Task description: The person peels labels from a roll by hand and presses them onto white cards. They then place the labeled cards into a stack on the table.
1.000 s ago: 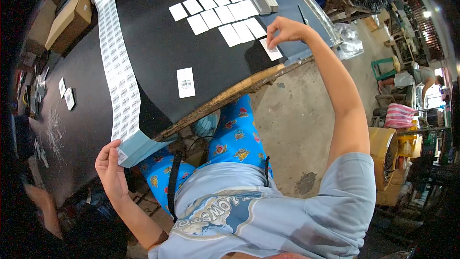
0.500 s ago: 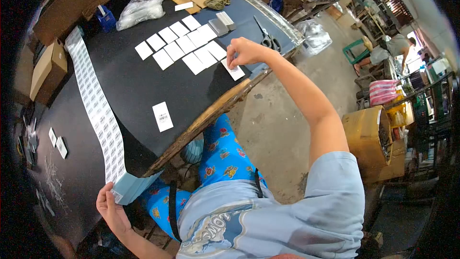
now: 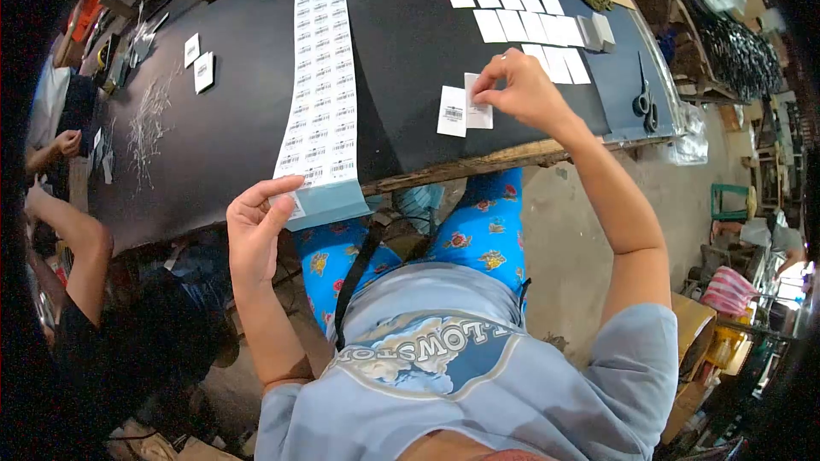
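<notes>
My left hand (image 3: 256, 235) is closed at the near end of a long strip of barcode labels (image 3: 325, 77), thumb and fingers pinching its edge. There the strip bends over the table edge and shows its light blue backing (image 3: 337, 203). A label-sized piece (image 3: 296, 205) shows by the thumb. My right hand (image 3: 521, 96) pinches a white card (image 3: 481, 114) at its upper part. Left of that card, close beside it, lies another white card with a barcode (image 3: 453, 111). Behind my right hand, white cards (image 3: 504, 26) lie in rows.
A grey-white card stack (image 3: 595, 32) stands right of the rows, with scissors (image 3: 647, 104) nearer the right edge. Two small white card piles (image 3: 203, 72) and loose thin strands (image 3: 152, 124) lie at left. Another person's hand (image 3: 65, 143) is at the far left edge.
The view has swung left. My right hand has moved from the end of the card rows to beside the barcode card, bringing a card along. My left hand stays at the strip's end.
</notes>
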Demonstrator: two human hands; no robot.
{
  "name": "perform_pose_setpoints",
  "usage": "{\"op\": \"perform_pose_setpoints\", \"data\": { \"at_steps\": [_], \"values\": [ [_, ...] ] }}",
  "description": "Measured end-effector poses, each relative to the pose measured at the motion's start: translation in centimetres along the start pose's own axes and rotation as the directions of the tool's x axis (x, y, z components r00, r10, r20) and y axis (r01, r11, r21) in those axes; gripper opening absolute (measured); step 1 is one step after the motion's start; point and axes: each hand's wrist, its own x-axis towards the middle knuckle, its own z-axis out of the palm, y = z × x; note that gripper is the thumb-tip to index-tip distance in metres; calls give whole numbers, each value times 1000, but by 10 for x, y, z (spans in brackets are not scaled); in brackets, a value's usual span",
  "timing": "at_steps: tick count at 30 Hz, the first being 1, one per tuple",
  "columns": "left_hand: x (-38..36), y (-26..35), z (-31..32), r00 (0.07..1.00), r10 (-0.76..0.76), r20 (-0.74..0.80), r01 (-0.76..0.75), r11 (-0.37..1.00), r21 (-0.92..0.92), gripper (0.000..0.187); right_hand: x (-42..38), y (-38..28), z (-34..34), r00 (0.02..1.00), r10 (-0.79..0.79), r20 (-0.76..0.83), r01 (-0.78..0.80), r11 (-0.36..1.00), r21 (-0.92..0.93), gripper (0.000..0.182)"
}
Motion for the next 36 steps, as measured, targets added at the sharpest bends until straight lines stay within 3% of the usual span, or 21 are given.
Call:
{"op": "perform_pose_setpoints", "data": {
  "at_steps": [6, 14, 18, 20, 25, 29, 33, 36],
  "values": [
    [0, -7, -4, 999, -27, 17, 28, 998, -57, 28, 15, 12, 37, 999, 28, 42, -26, 998, -60, 12],
    [1, -12, -12, 999, -33, 20, 34, 997, -74, 32, 7, 15, 52, 986, -112, -125, 86, 976, -201, 11],
    [2, -13, -11, 999, -39, 32, 41, 995, -95, 35, 1, 15, 56, 993, -43, -113, 18, 976, -217, 10],
    [1, -11, -10, 998, -30, 51, 35, 994, -100, 36, -2, 18, 59, 950, -210, -232, 130, 940, -317, 11],
    [0, -3, -2, 991, -96, 93, 94, 995, 23, 53, -3, 17, 58, 968, -153, -201, 82, 943, -324, 12],
    [2, -4, 6, 996, -44, 81, 35, 994, 101, 44, -4, 22, 60, 960, -171, -223, 96, 946, -311, 17],
    [3, -6, 10, 998, -69, 9, 68, 997, 35, 39, -7, 26, 62, 953, -176, -247, 97, 949, -299, 16],
    [3, -7, 11, 999, -40, -27, 42, 997, 61, 37, -9, 29, 64, 945, -209, -252, 124, 940, -317, 30]
  ]
}}
